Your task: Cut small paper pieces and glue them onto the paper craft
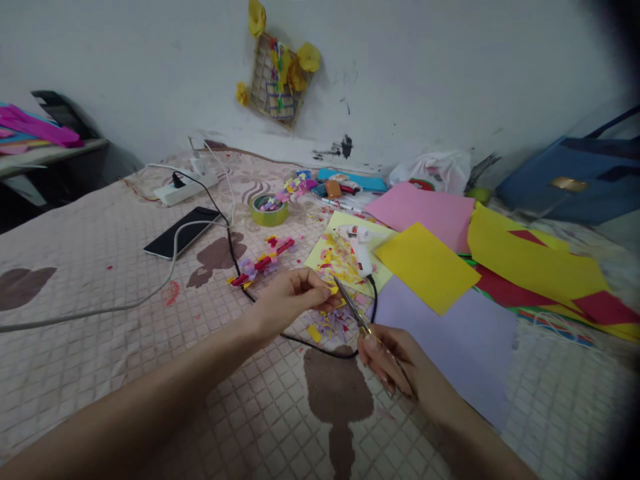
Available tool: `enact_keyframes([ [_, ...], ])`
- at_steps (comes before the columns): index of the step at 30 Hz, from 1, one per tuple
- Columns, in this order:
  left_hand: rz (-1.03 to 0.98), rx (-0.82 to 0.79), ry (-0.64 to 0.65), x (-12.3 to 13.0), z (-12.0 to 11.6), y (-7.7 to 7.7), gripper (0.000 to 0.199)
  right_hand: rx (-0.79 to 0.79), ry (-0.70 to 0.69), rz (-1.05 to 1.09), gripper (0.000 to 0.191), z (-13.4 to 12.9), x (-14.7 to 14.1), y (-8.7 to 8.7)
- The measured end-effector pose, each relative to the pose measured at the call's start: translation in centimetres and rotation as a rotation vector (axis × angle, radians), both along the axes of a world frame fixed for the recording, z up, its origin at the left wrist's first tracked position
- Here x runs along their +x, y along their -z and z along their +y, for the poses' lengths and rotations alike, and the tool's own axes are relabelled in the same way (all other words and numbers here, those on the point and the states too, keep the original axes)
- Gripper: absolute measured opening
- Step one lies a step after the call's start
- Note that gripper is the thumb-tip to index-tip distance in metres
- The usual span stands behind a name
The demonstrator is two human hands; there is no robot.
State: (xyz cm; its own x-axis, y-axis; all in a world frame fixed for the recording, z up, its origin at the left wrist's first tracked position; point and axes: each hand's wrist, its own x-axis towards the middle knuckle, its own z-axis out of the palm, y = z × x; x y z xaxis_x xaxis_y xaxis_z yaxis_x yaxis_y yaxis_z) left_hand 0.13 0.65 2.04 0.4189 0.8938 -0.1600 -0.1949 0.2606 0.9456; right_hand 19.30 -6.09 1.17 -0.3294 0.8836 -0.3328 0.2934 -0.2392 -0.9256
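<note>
My left hand [303, 297] pinches a small piece of yellow paper [334, 290] between thumb and fingers. In my right hand [395, 363] is a pair of scissors [354, 310], the blades pointing up and left with their tips beside the yellow piece. Whether the blades touch the paper I cannot tell. Beneath both hands lie purple and yellow paper scraps [330, 323]. Just beyond them a white glue gun [361, 250] rests on a pale yellow sheet [345, 227] littered with scraps. Left of my left hand lies a red stick with paper bits [263, 263] along it.
Coloured sheets, among them a purple sheet [445, 347] and a yellow square [427, 267], spread to the right. A black cord [320, 348] loops around the work spot. Tape [269, 210], a phone [183, 233] and a power strip [185, 190] lie left. A blue bag [570, 173] stands far right.
</note>
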Motion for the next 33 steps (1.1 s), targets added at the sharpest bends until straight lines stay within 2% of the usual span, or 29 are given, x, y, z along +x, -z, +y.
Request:
enact_keyframes([
  [5,0.022,-0.022,0.049,-0.4,0.4,-0.1,0.019,0.043,0.026,0.062,0.046,0.1,0.1,0.0],
  [12,0.127,-0.025,0.095,-0.8,1.0,-0.1,0.017,0.124,0.184,0.184,0.046,0.6,0.3,0.2],
  [15,0.335,0.123,0.094,-1.6,1.7,-0.4,0.014,0.137,0.198,0.198,0.047,0.8,0.4,0.4],
  [19,0.777,0.515,0.113,-2.9,2.8,-0.9,0.014,0.135,0.205,0.214,0.045,0.8,0.6,0.8],
  [21,0.939,0.619,0.128,-3.4,3.0,-0.9,0.015,0.129,0.208,0.226,0.043,0.8,0.7,1.0],
  [26,1.055,0.604,0.251,-3.9,3.3,-0.1,0.016,0.142,0.200,0.219,0.042,0.9,0.8,1.2],
  [33,1.102,0.642,0.275,-4.0,3.4,0.5,0.014,0.140,0.199,0.213,0.041,0.9,0.9,1.2],
])
